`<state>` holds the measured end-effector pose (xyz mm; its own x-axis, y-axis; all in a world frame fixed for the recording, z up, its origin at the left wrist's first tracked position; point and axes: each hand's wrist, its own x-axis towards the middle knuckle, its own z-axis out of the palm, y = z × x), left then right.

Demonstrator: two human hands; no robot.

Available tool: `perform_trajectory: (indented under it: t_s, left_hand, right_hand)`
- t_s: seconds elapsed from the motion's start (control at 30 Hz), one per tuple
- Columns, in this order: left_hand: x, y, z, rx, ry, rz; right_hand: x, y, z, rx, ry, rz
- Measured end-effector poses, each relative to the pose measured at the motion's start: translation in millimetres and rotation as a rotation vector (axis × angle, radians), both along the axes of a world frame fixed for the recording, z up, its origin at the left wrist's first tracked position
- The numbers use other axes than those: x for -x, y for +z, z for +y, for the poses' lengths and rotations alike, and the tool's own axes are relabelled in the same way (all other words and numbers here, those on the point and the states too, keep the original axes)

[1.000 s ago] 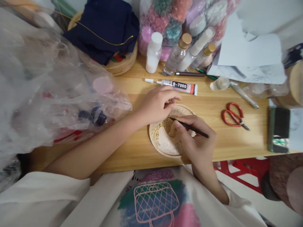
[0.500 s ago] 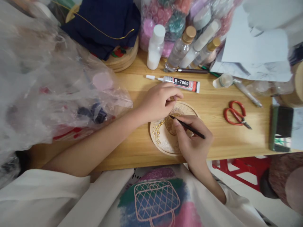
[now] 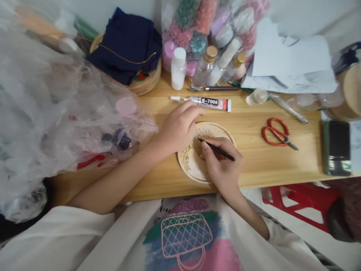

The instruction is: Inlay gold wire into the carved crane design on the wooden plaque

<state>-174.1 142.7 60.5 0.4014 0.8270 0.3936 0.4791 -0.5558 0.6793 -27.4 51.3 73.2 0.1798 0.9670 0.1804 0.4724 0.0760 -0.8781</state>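
A round pale disc (image 3: 193,171) with fine line patterns and golden strands lies on the wooden table. My right hand (image 3: 224,162) is closed around a thin black pen-like tool (image 3: 221,151), whose tip points at the golden middle of the disc. My left hand (image 3: 180,126) rests at the disc's upper left edge, fingers loosely curled; whether anything is under them is hidden. Just beyond my left fingers lies a B-7000 glue tube (image 3: 210,102) with its nozzle to the left.
Red-handled scissors (image 3: 276,132) and a dark phone (image 3: 337,146) lie to the right. Small bottles (image 3: 178,69) stand behind, near papers (image 3: 290,64). Clear plastic bags (image 3: 70,98) cover the left side, beside dark blue cloth (image 3: 126,45). A red stool (image 3: 301,203) shows below the table's edge.
The view has shifted slightly. My left hand has drawn a little to the left, away from the disc's middle. My right hand still holds the black tool over the disc.
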Motion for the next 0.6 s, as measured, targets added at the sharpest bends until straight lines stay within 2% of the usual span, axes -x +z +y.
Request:
perform_trajectory:
  t_s: [0.1,0.2,0.3,0.5,0.6]
  left_hand:
    - [12,6.7,-16,-0.131,0.029,0.169]
    - [24,9.8,-31,-0.265,-0.044,0.311]
    - [32,9.0,-39,-0.393,-0.125,0.361]
    - [33,8.2,-37,-0.371,-0.147,0.366]
    - [33,8.8,-37,-0.409,-0.142,0.388]
  right_hand:
    - [1,-1.5,1,-0.009,-0.003,0.013]
    - [1,-2.9,2,-0.023,-0.012,0.016]
    - [2,-3.6,2,-0.033,-0.010,0.008]
    - [3,-1.9,2,-0.030,-0.013,0.008]
    - [3,-1.3,1,-0.028,-0.017,0.014]
